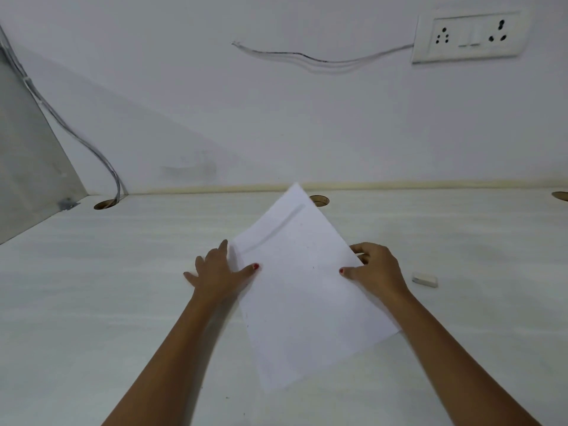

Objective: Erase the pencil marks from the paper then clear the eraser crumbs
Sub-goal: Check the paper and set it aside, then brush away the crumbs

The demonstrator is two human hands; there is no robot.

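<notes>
A white sheet of paper (pixel 302 290) is tilted, its far corner raised off the pale desk (pixel 123 287). A faint grey smudge runs along its upper left part, and a few tiny dark specks dot the sheet. My left hand (pixel 219 273) grips the paper's left edge, thumb on top. My right hand (pixel 376 270) grips the right edge the same way. A small white eraser (pixel 424 279) lies on the desk just right of my right hand, untouched.
The desk meets a white wall at the back. Round cable holes (pixel 105 205) (pixel 320 200) sit along the desk's rear edge, with grey cables in the left one. A socket plate (pixel 470 35) is on the wall. A side panel (pixel 27 167) stands at left.
</notes>
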